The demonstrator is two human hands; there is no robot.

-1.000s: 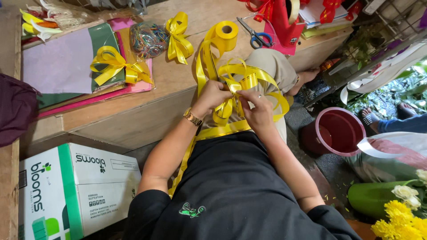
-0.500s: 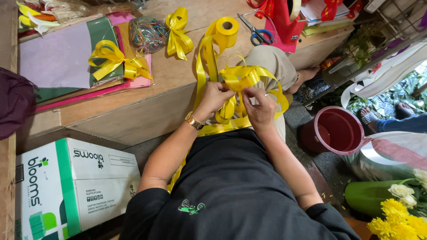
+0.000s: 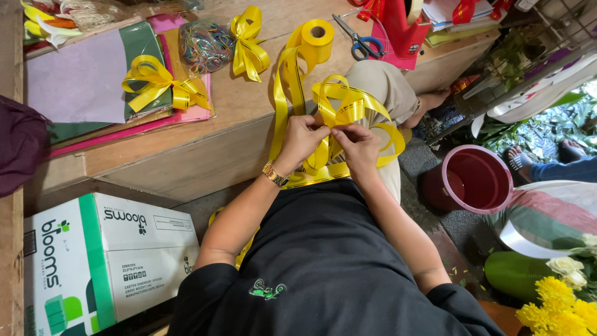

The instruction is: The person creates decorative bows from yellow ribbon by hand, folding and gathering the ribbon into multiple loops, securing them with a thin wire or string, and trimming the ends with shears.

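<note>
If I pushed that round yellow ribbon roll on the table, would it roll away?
Probably not: the ribbon roll seems to lie flat on its side on the wooden table. It looks light, so it may slide. Its loose tail would likely flop.

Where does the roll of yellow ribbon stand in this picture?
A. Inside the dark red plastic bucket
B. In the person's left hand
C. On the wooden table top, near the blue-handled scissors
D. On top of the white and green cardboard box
C: the roll of yellow ribbon stands on the wooden table top, just left of the blue-handled scissors.
</note>
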